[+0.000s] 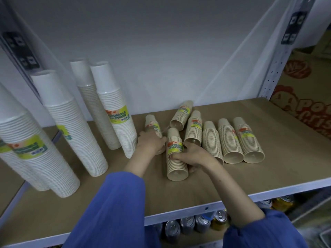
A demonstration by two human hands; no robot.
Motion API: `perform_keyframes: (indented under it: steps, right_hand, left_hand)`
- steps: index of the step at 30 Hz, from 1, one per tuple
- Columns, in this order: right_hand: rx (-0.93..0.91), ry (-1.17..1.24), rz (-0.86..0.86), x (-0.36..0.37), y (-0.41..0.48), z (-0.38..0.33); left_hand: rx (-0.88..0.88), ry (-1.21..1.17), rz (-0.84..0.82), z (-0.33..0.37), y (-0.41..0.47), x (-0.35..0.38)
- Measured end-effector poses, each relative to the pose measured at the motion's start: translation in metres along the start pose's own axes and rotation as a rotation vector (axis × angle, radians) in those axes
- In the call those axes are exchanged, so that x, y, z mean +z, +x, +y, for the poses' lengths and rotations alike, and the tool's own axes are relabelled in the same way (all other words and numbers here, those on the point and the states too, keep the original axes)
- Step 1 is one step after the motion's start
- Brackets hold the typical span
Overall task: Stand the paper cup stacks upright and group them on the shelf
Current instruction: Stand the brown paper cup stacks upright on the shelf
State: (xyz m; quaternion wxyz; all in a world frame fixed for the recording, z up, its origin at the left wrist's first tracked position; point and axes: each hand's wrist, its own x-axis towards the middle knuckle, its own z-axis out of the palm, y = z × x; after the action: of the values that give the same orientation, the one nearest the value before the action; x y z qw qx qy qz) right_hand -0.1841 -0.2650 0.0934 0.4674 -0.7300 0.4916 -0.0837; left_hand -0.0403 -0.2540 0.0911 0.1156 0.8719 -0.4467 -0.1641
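Note:
Several short brown paper cup stacks lie on their sides on the brown shelf [268, 169]. My right hand [192, 153] grips one lying stack [176, 154] around its middle, by its green label. My left hand [149, 144] holds the base of another brown stack [152, 125], which stands nearly upright beside the white ones. Three lying stacks [240, 140] sit in a row to the right, openings toward me. Two more [180, 115] lie behind my right hand. Several tall white cup stacks [114, 110] stand upright at the left.
A white back wall and metal uprights [275, 68] bound the shelf. Drink cans [188, 225] fill the shelf below. A printed cardboard box [304, 97] stands to the right, outside the frame. Bare shelf board shows at the front and far right.

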Motion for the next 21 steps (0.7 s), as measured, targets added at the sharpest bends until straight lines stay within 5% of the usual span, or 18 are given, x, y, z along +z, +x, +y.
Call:
perform_keyframes:
  steps: [5, 10, 21]
  right_hand:
    - [0.049, 0.335, -0.069, 0.000, 0.001, 0.008]
    - [-0.086, 0.411, 0.026, 0.001, 0.000, 0.022]
    - [-0.536, 0.421, 0.415, 0.016, 0.001, 0.020]
  left_hand:
    - [-0.032, -0.103, -0.047, 0.004, 0.007, -0.008]
    - [-0.003, -0.253, -0.084, 0.002, -0.002, -0.007]
    - [0.355, -0.514, 0.449, -0.031, -0.081, 0.031]
